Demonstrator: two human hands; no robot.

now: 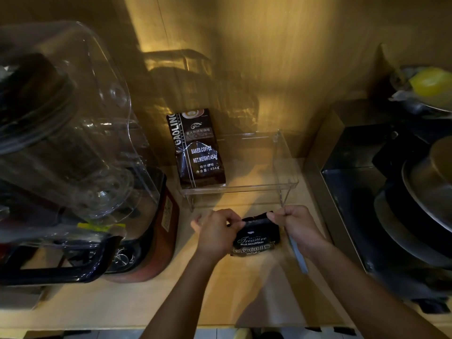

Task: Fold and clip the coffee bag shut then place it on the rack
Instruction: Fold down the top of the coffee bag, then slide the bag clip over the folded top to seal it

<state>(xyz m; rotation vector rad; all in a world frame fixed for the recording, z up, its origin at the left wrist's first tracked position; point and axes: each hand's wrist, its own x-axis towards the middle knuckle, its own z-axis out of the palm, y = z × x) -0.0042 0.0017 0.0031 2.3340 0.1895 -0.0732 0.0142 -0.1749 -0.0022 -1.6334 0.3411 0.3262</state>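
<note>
A small black coffee bag (256, 237) labelled "Treasure Blue Mountain" stands on the wooden counter in front of me. My left hand (215, 231) pinches the left end of its top edge. My right hand (297, 225) pinches the right end, and the top strip is bent over between them. A long pale blue clip (299, 255) sticks out below my right hand, resting against my wrist. Just behind the bag stands a clear acrylic rack (286, 167). A larger dark coffee bag (197, 149) marked "Baked Coffee" leans upright on the rack's left side.
A red-based blender (151, 231) under a clear plastic cover (80, 123) fills the left of the counter. On the right, a dark stove (362, 192) carries stacked pans (420, 206). A bowl holding a yellow item (430, 81) sits at far right. A wooden wall rises behind the rack.
</note>
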